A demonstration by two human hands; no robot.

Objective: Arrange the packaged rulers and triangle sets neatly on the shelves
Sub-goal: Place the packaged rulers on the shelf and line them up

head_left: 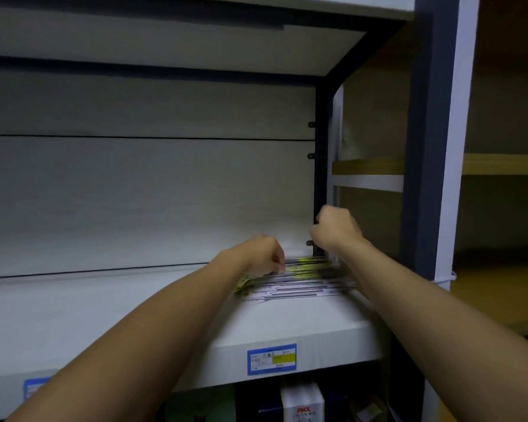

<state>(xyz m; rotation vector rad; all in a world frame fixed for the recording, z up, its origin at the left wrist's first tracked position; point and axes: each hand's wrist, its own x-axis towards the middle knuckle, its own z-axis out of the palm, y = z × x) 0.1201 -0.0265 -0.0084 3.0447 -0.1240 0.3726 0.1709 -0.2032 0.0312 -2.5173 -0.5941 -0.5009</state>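
Observation:
A flat stack of packaged rulers point(299, 280) with white, black and yellow printing lies at the right end of the white shelf point(104, 312), against the dark upright. My left hand point(264, 257) presses on the stack's left end with fingers curled onto the packages. My right hand point(336, 226) is a closed fist above the stack's right end, near the back corner; motion blur hides whether it holds a package.
A blue price label point(271, 359) sits on the shelf's front edge, another at the far left point(32, 388). The dark blue upright post point(421, 147) bounds the shelf on the right. Below, a white box point(302, 403) stands on a lower shelf. Wooden shelving point(500, 164) stands further right.

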